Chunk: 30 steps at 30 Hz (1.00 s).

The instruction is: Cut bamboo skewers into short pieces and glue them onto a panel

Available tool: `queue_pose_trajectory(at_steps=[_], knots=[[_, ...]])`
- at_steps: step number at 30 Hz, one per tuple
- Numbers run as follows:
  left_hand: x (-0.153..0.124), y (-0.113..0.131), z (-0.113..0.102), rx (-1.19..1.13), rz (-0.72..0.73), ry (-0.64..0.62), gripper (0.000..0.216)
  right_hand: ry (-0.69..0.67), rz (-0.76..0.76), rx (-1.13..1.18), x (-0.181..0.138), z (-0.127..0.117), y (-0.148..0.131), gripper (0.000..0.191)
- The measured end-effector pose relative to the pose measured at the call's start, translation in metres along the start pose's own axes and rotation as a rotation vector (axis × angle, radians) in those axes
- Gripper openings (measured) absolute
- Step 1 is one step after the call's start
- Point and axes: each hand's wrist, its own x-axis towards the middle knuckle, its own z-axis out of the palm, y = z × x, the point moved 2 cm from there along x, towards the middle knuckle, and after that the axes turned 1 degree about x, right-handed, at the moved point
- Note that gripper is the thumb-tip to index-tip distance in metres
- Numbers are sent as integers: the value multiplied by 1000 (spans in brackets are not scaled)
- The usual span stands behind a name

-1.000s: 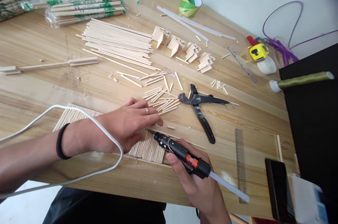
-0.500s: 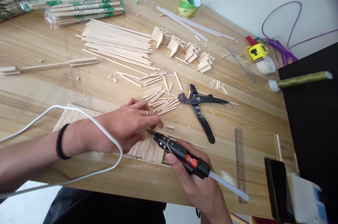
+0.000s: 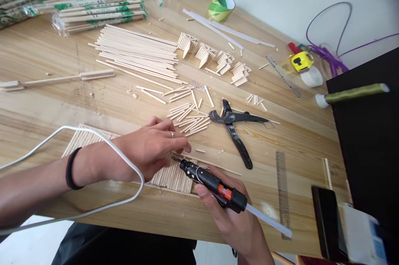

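My right hand (image 3: 229,211) is wrapped round a black glue gun (image 3: 208,179), with a translucent glue stick (image 3: 269,220) poking out of its back end. The gun's nozzle points left, just beside my left thumb. My left hand (image 3: 156,146), fingers bent, rests over a flat panel of wooden sticks (image 3: 173,175) laid side by side. Thumb and index finger close around one end of a thin wooden stick (image 3: 218,165) along the panel's far edge; the exact contact is partly hidden. The middle of the panel is covered by my left hand and forearm.
A white cable (image 3: 124,159) loops over my left forearm. Cutting pliers (image 3: 232,118) lie beyond the gun, near short cut sticks (image 3: 190,117). Long sticks (image 3: 137,53) and wrapped bundles (image 3: 99,13) lie farther back. A clear ruler (image 3: 282,194) and a phone (image 3: 327,221) are at right.
Both hands stay almost in place. The glue gun's nozzle has shifted very slightly left and down, and the whole view has moved a little.
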Motion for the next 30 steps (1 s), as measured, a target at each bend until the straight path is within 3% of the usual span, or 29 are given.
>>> queue_pose_trajectory(at_steps=[16, 23, 30], knots=[[-2, -2, 0, -4, 2, -12, 44, 10, 7, 35, -13, -11, 11, 36], [-1, -3, 0, -5, 2, -29, 44, 94, 20, 19, -42, -20, 39, 37], [1, 2, -5, 3, 2, -46, 42, 265, 84, -69, -68, -30, 61, 49]])
